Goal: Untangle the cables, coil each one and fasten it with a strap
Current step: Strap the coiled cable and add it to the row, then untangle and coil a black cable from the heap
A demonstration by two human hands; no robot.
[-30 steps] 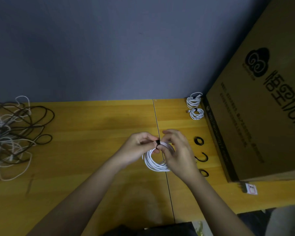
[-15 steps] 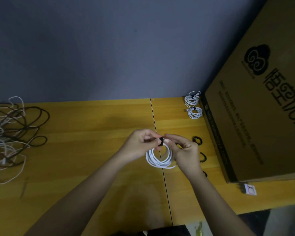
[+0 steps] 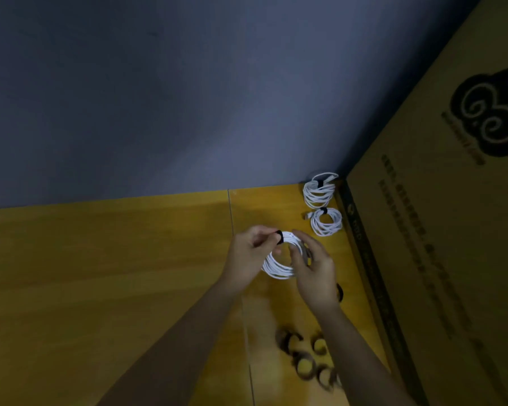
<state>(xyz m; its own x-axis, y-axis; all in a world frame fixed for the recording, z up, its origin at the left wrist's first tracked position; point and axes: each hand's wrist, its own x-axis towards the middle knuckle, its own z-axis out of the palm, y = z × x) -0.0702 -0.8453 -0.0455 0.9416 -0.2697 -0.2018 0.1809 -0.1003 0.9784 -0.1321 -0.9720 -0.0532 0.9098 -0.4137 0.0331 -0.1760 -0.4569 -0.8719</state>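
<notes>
- Near the front edge of the yellow table (image 3: 100, 273), a few loose black straps (image 3: 302, 356) lie in a blurry bunch; I cannot count them for sure.
- One more black strap (image 3: 340, 292) peeks out just behind the right wrist.
- Over the middle of the table, the left hand (image 3: 248, 259) pinches a white cable coil (image 3: 279, 259) at its top, right where a black strap band (image 3: 279, 236) wraps it.
- Beside it, the right hand (image 3: 316, 268) cups the coil's right side with its fingers loosely bent, touching the loops.
- To the left of the hands, the table top has lots of open room.
- To the right, a big brown cardboard box (image 3: 440, 230) stands close, so room is tight there.
- Farther back, two finished white coils (image 3: 323, 206), each with a black band, lie side by side against the box.
- That makes three white coils in all.
- At the far table edge, a plain grey-blue wall (image 3: 188, 98) rises up.
</notes>
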